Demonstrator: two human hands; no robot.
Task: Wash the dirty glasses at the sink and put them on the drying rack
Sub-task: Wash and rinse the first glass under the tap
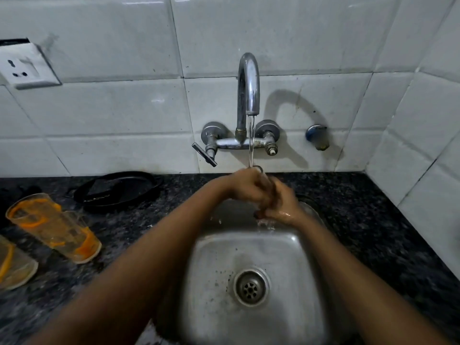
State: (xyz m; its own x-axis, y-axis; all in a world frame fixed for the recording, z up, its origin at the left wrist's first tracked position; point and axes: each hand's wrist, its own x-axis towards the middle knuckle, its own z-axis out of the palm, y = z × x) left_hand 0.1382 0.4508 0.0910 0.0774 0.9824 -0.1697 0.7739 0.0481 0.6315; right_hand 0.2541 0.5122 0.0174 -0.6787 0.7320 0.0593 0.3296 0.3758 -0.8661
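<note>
Both hands, left (249,186) and right (281,204), clasp together under running tap (249,80) water; whether they grip anything is unclear; glasses (53,226) stand well apart.

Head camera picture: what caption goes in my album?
Two hands rub together under the running steel tap above the steel sink.

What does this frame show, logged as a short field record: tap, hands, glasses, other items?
tap: faucet running, stream falls onto the hands
left hand: clasped against the right under the water, over the sink
right hand: wet, pressed to the left; blurred, a held item cannot be confirmed
glasses: orange-patterned glass on the counter left of the sink; a second glass at the left edge
other: dark pan behind the glasses
drying rack: not in view
</note>
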